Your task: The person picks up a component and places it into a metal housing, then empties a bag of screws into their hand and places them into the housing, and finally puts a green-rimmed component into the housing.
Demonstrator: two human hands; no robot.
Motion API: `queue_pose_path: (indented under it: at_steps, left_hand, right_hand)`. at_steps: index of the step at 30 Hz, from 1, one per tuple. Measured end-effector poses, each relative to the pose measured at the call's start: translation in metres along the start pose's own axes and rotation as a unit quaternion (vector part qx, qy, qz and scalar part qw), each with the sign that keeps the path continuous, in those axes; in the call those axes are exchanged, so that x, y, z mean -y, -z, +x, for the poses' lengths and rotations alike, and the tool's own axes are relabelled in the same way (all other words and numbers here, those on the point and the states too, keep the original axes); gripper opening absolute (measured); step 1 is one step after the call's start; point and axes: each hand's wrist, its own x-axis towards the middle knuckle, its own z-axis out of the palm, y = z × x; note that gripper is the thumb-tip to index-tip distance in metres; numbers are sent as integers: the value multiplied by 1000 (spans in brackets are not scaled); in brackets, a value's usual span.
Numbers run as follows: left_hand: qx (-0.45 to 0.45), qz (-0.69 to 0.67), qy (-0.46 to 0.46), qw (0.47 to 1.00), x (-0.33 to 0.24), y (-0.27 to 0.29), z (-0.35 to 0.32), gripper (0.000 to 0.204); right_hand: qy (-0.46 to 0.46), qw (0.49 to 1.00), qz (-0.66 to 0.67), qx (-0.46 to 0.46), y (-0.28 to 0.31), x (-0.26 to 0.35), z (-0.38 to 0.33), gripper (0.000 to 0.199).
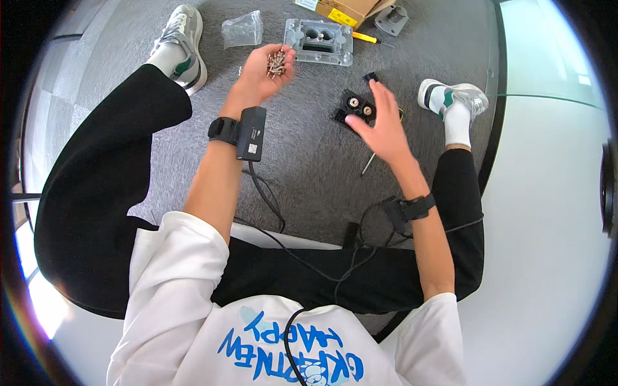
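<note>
My left hand is cupped with the palm up and the fingers curled around a heap of small metal screws. Just beyond it on the carpet lies a grey, roughly rectangular metal plate with round holes and a slot. My right hand has its thumb and fingers spread, with nothing between them. It hovers over the right side of a black block-shaped part with two round metal-centred fittings, partly hiding it. Whether the fingers touch that part I cannot tell. A thin metal shaft lies beside my right wrist.
A clear plastic bag lies left of the plate. An orange-handled screwdriver, a grey flanged bracket and an open cardboard box are at the far side. Black cables run from my wrists across my lap.
</note>
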Motion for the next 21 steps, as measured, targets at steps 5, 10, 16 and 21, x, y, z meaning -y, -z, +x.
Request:
queue_pose_path:
  at_steps: [5,10,16,21]
  left_hand:
    - [7,-18,-10,1000,-17,15,2,21]
    - [-11,10,-20,1000,-31,29,5,19]
    - [-59,78,-36,995,-24,30,9,27]
    - [-71,85,-29,993,-18,31,10,33]
  right_hand:
    - [-45,998,46,-17,12,-5,62,51]
    - [-91,994,38,44,0,-18,115,56]
    - [-43,998,-26,35,-30,-20,128,81]
    - [114,969,-214,39,-48,2,135,92]
